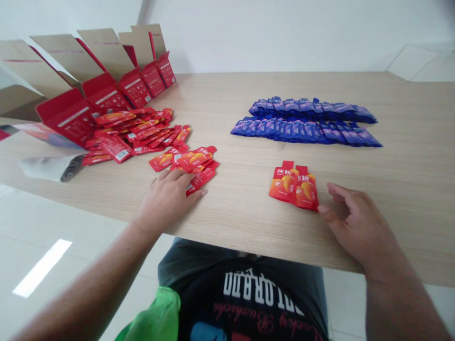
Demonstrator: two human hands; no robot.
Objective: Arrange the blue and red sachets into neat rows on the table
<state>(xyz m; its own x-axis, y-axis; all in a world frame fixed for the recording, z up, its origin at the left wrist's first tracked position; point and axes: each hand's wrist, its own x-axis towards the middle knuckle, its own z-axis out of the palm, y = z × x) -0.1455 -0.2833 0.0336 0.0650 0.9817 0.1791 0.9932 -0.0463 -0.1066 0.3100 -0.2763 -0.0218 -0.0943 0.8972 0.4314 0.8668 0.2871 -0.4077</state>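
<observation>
Left hand (165,204) lies flat, fingers extended, not gripping, steadying red mango-print sachets (201,176) on the wooden table (391,227); right hand (357,225), fingers open and empty, sits just beside two side-by-side sachets (293,187).

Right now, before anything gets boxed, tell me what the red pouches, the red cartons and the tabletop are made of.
The red pouches look like glossy printed plastic or foil film, judging by their sheen. The red cartons look like printed paperboard, with plain tan inner flaps. The tabletop looks like matte wood-grain laminate, though it could be veneer.
</observation>
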